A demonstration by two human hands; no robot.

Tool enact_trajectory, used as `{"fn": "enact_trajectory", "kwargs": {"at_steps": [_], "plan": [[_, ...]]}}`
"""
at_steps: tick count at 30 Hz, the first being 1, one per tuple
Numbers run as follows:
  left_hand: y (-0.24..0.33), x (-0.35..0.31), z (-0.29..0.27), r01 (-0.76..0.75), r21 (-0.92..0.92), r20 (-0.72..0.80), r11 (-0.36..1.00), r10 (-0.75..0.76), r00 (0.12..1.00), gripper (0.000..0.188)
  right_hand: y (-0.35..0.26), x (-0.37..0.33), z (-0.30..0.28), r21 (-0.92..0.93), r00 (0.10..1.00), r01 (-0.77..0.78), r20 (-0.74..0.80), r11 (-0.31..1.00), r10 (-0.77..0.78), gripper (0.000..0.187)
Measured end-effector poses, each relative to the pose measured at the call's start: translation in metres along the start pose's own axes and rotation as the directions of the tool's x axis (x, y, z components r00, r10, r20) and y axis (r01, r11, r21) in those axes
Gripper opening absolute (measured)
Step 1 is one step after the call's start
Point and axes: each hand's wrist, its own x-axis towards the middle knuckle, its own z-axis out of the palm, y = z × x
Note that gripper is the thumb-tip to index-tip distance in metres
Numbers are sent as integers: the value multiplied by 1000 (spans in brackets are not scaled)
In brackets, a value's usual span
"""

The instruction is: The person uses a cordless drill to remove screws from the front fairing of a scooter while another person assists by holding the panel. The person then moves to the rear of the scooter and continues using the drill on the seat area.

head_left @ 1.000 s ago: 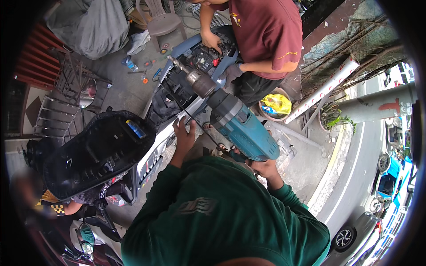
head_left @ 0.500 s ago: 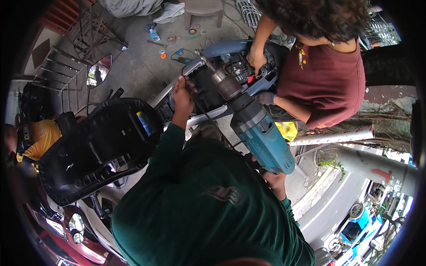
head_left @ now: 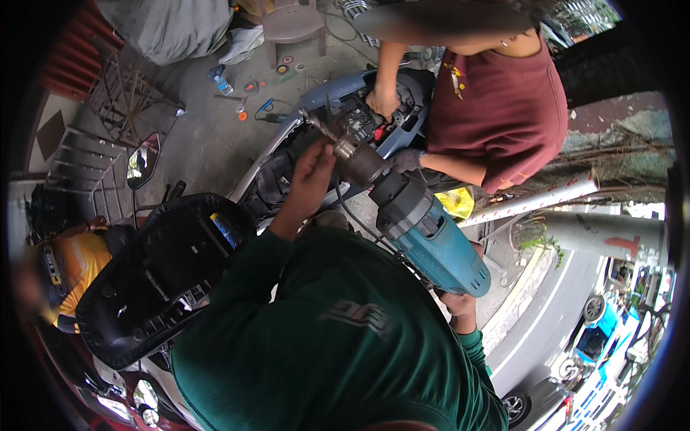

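Observation:
A large teal and black power drill (head_left: 431,233) points up and to the left, a long metal bit (head_left: 321,125) in its chuck (head_left: 357,159). My right hand (head_left: 458,304) is wrapped round the drill's rear end, its fingers mostly hidden behind the body. Against the chuck's left side are the closed fingers of my left hand (head_left: 313,172); what they pinch, if anything, is hidden. A dark cord (head_left: 352,213) runs beside the drill. Beyond the bit, another person's bare hand (head_left: 384,103) reaches into an opened motorcycle body (head_left: 309,100), near a red part (head_left: 379,133). That person's other hand (head_left: 407,160) is gloved.
An upturned black motorcycle seat (head_left: 154,276) is at left, near a mirror (head_left: 143,161) and a person in yellow (head_left: 75,269). Small tools, an orange disc (head_left: 243,116) and a water bottle (head_left: 224,85) lie on the floor. A brown chair (head_left: 293,27) stands behind; a road (head_left: 550,312) is at right.
My left hand has moved right, from beside the cord to the drill's chuck. The drill is a little lower and further right in view. The whole view has shifted.

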Motion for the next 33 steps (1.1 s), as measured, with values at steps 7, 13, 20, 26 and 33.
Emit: {"fn": "enact_trajectory", "kwargs": {"at_steps": [7, 13, 20, 26, 33], "plan": [[-38, -38, -2, 117, -33, 58, 993, -115, 992, 39, -19, -51, -32, -5, 993, -86, -79, 996, 86, 79], [-84, -24, -67, 497, 498, -92, 710, -527, 845, 45, -27, -69, -25, 119, 966, -205, -136, 972, 221, 74], [-126, 30, -109, -162, 965, 76, -206, -371, 925, 31, -32, -38, 2, 130, 882, -438, -130, 889, 454, 71], [-171, 120, -81, -521, 817, 546, 248, -39, 837, 24, -30, -7, 33, 326, 779, -560, -106, 762, 617, 68], [-199, 147, -74, -474, 821, 496, 319, 14, 868, 18, -29, 23, 57, 456, 743, -548, -119, 701, 659, 64]]}}
